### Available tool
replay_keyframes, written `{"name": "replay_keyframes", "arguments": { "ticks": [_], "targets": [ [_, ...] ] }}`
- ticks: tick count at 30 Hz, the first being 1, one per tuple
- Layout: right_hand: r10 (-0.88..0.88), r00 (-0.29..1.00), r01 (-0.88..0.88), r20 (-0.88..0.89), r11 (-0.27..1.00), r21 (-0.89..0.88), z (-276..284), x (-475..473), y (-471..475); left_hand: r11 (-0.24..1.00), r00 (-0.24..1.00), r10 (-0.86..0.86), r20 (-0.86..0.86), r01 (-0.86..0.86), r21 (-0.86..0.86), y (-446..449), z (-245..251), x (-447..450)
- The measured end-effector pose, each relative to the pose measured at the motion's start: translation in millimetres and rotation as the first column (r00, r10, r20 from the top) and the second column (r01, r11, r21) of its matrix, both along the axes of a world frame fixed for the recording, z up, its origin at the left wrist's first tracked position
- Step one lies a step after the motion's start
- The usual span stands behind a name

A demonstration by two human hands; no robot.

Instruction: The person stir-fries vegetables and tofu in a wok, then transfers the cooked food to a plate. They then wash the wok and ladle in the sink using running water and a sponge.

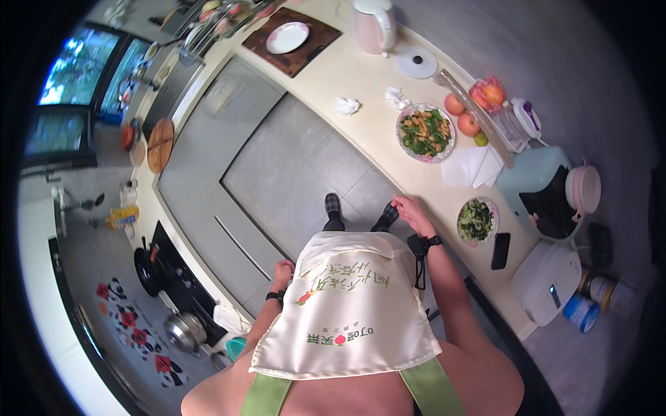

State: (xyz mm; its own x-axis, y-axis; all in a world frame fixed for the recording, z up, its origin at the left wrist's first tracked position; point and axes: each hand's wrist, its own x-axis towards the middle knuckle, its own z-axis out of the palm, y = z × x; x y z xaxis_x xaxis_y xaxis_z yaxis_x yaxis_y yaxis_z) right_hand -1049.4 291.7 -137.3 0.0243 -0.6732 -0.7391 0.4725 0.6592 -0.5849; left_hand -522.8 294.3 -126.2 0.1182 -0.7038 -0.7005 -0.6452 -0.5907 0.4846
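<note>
My right hand (410, 210) hangs by the counter's front edge with its fingers curled and nothing visible in them. Close to it on the cream countertop (377, 138) are a floral-rimmed plate (451, 136) of stir-fried greens with pale brown pieces, and a smaller plate (494, 214) of chopped green vegetables. A black phone (500, 251) lies beside the smaller plate. Loosely closed, my left hand (284, 271) is down at the left side of my white apron (343, 312), near a grey cabinet front (229, 197). No object shows in it; its inner side is hidden.
White napkins (460, 166), apples (469, 125), a pale-blue appliance (536, 166) and a white cooker (546, 283) line the right counter. Farther along stand a kettle (372, 31) and a plate (287, 38) on a dark board (323, 39). At left are a hob (182, 281) and a steel pot (184, 330).
</note>
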Motion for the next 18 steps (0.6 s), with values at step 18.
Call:
{"name": "replay_keyframes", "arguments": {
  "ticks": [18],
  "targets": [
    [0.46, 0.818, -0.496, -0.347, 0.868, -0.02, 34, 164, -165, 0.65, 0.638, 0.759, -0.128, -0.75, 0.122, 160, -109, 141]
  ]
}}
